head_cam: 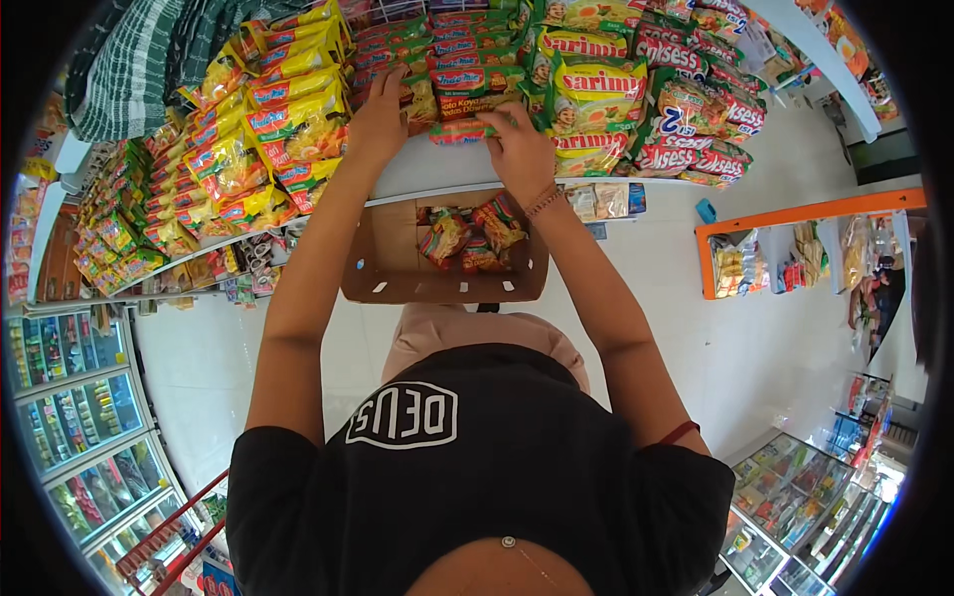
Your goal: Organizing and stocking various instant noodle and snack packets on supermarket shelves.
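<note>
On the shelf before me stand rows of red and green Indomie instant noodle packets (477,86). My left hand (378,123) lies against the left part of these rows, fingers stretched forward, holding nothing that I can see. At the front of the row, my right hand (519,145) has its curled fingers and thumb at the right end of a red and green noodle packet (458,132), which is slightly blurred. Below the shelf edge, a brown cardboard box (384,257) holds several more noodle packets (447,238) on its right side.
Yellow Indomie packets (294,123) line the shelf at left, yellow Sarimi packets (600,86) and red Sukses packets (678,112) at right. A green checked cloth (134,74) hangs upper left. An orange-framed rack (812,212) stands right, glass-doored coolers (82,417) left.
</note>
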A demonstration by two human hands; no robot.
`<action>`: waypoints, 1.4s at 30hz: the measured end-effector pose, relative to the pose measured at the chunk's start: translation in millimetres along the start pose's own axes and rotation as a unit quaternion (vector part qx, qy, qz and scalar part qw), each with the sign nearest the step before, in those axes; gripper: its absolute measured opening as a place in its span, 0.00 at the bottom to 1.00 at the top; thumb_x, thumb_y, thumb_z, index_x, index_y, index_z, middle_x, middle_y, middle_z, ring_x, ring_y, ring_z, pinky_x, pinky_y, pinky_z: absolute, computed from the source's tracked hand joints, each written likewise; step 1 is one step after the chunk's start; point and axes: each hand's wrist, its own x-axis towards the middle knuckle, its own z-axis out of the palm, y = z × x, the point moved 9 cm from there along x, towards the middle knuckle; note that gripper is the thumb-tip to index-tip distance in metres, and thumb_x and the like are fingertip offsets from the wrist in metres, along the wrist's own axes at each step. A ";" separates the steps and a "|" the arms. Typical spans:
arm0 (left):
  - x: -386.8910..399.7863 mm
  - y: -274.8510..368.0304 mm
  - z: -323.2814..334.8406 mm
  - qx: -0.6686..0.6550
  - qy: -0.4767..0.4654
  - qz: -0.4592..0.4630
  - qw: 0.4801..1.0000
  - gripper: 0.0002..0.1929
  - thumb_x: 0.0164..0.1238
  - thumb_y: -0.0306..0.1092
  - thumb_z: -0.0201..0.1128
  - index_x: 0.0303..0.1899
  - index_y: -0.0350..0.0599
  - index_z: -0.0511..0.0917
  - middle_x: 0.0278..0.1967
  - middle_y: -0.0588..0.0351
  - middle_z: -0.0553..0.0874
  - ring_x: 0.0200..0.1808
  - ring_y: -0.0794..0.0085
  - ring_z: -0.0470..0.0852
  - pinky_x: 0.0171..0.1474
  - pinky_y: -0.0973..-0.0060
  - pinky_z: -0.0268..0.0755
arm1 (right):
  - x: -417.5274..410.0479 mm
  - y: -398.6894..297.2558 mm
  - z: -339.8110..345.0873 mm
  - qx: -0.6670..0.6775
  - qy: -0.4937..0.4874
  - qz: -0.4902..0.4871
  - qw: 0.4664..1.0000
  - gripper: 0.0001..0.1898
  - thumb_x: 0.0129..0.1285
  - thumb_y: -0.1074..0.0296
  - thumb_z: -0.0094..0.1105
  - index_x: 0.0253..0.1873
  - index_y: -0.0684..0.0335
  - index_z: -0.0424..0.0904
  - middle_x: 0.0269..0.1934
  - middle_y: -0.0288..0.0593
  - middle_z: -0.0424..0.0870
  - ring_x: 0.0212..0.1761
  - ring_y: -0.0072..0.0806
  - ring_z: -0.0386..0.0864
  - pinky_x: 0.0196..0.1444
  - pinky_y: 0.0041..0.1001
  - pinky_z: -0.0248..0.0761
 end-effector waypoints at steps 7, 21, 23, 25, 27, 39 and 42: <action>17.8 -27.2 29.0 0.102 -0.040 -0.030 0.994 0.34 0.51 0.27 0.60 0.63 0.52 0.57 0.62 0.53 0.61 0.48 0.54 0.77 0.40 0.62 0.76 | -53.9 -19.8 -54.7 0.285 -0.002 0.053 0.957 0.18 0.48 0.79 0.63 0.46 0.56 0.78 0.41 0.37 0.71 0.18 0.18 0.67 0.23 0.19 0.63; -18.0 24.6 -36.0 0.068 0.056 0.095 0.992 0.14 0.51 0.37 0.65 0.42 0.57 0.78 0.42 0.62 0.80 0.39 0.61 0.81 0.37 0.66 0.76 | -135.2 71.9 -76.9 0.331 -0.049 0.174 0.926 0.17 0.48 0.83 0.63 0.45 0.68 0.76 0.43 0.38 0.70 0.21 0.12 0.68 0.24 0.14 0.64; -19.5 24.6 -46.7 0.054 0.077 0.101 0.990 0.14 0.51 0.37 0.65 0.42 0.56 0.78 0.42 0.61 0.80 0.38 0.60 0.81 0.37 0.66 0.75 | -134.7 75.0 -74.7 0.324 -0.061 0.166 0.929 0.17 0.48 0.83 0.63 0.46 0.68 0.76 0.44 0.39 0.70 0.22 0.12 0.68 0.23 0.14 0.65; -20.9 28.2 -57.6 0.039 0.097 0.109 0.989 0.14 0.51 0.37 0.65 0.43 0.55 0.78 0.42 0.61 0.81 0.37 0.60 0.81 0.37 0.67 0.75 | -131.9 75.6 -72.6 0.338 -0.060 0.173 0.923 0.17 0.49 0.82 0.64 0.46 0.68 0.76 0.44 0.39 0.70 0.21 0.12 0.68 0.22 0.14 0.65; -21.4 23.8 -65.8 -0.076 0.078 0.077 0.991 0.17 0.54 0.39 0.65 0.45 0.48 0.75 0.34 0.59 0.82 0.31 0.74 0.81 0.32 0.76 0.71 | -129.0 73.2 -69.8 0.354 -0.061 0.178 0.916 0.16 0.49 0.82 0.64 0.46 0.68 0.76 0.44 0.39 0.70 0.21 0.11 0.68 0.21 0.14 0.66; -70.5 3.1 -29.9 -0.309 -0.251 0.019 0.917 0.20 0.55 0.45 0.65 0.43 0.41 0.77 0.30 0.55 0.83 0.32 0.81 0.78 0.34 0.83 0.67 | -141.3 87.5 5.5 0.372 -0.183 0.265 0.870 0.13 0.50 0.75 0.67 0.42 0.66 0.78 0.40 0.37 0.74 0.20 0.13 0.70 0.20 0.13 0.64; -101.5 -21.0 42.2 -0.215 -0.393 0.009 0.894 0.22 0.47 0.46 0.69 0.42 0.42 0.77 0.29 0.53 0.82 0.31 0.72 0.78 0.35 0.75 0.68 | -149.4 95.1 45.9 0.281 -0.210 0.203 0.914 0.15 0.47 0.71 0.69 0.41 0.65 0.79 0.39 0.40 0.75 0.26 0.22 0.76 0.25 0.18 0.69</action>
